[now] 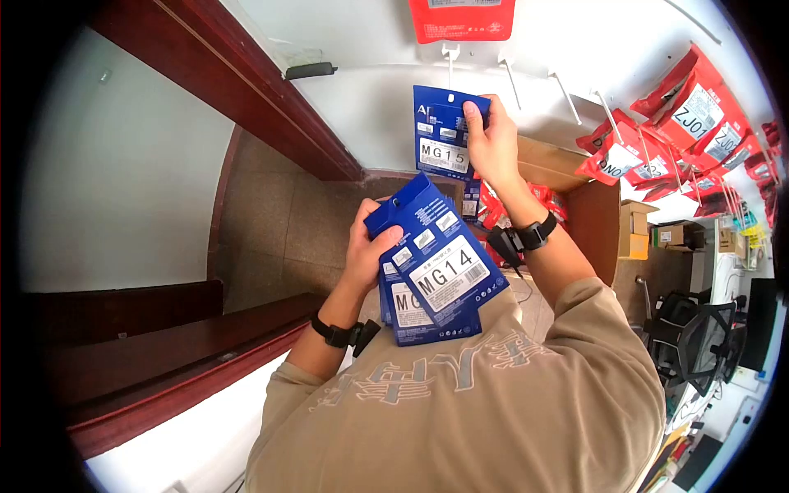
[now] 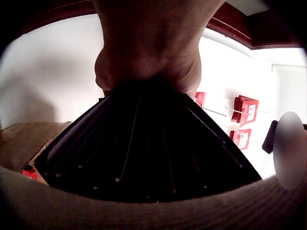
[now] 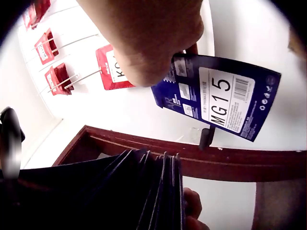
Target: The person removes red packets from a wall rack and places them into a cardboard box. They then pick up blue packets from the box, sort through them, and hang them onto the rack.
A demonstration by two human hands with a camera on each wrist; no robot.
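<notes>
We see the right hand pinching a flat dark-blue packet with a white label reading MG15 between thumb and fingers at its upper right edge. The packet hangs to the left of the hand, printed face toward us, its punched hole just below a thin white metal wall peg; we cannot quite tell whether the peg's tip enters the hole.

Lower down, the left hand grips a fanned stack of flat blue packets, thumb across the front, the foremost marked MG14. This stack sits just below the MG15 packet, and in the right wrist view it blocks the lower left.

Above the peg we find a red plastic packet; more red packets with white labels hang at the right. The right forearm partly hides an open brown cardboard box. A dark red wooden door frame rises at the left.
</notes>
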